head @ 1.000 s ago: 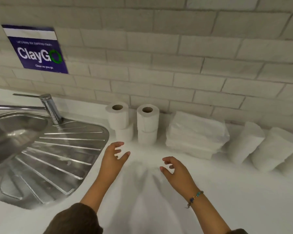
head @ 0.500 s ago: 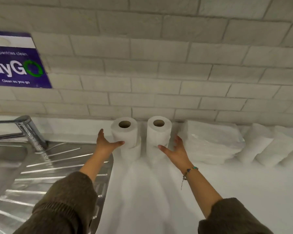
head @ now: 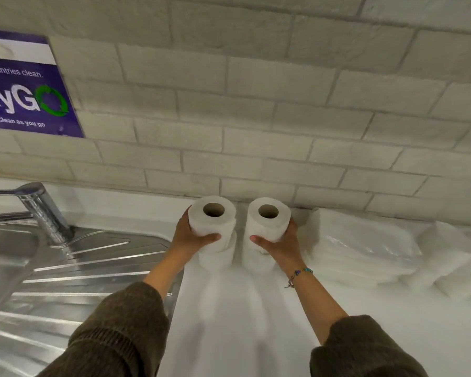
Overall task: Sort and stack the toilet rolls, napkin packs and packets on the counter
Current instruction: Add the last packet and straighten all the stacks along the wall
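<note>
Head view, left hand gripping left roll, right hand gripping right roll, napkin packs alongside

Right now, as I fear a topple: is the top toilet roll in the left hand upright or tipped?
Upright: the top toilet roll, gripped by the left hand, shows its core hole facing up.

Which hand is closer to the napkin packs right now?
Right. The right hand grips the right top roll, just beside the napkin packs; the left hand grips the left top roll, one stack farther away.
</note>
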